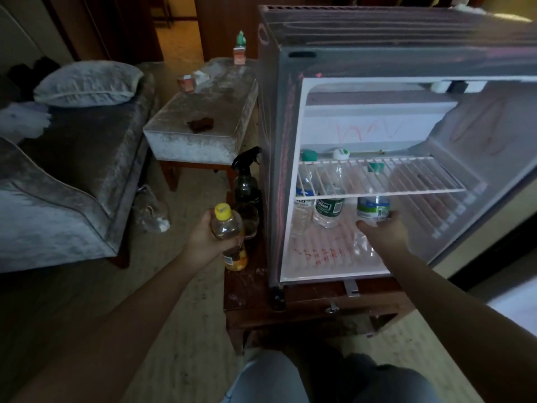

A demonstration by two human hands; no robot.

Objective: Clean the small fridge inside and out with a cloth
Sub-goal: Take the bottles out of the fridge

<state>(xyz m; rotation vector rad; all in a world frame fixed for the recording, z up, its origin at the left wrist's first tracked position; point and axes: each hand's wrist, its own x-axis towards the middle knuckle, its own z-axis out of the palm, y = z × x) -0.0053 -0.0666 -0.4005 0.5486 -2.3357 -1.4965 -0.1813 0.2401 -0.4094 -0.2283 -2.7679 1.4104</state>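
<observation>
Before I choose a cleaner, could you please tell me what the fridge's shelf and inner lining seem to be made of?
The shelf looks like white-coated metal wire: thin parallel rods with bottles visible through them. The inner lining looks like white moulded plastic, fairly matte, judging by its rounded corners and ribbed floor; red scribbles sit on it.

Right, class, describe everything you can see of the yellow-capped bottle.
The bottle is clear plastic with a yellow cap on. Its upper part looks empty; low down is a yellow-orange label or contents, too blurred to tell. It tilts slightly, cap leftward, held in the air left of the fridge, in front of a spray bottle. The left hand grips its middle.
</observation>
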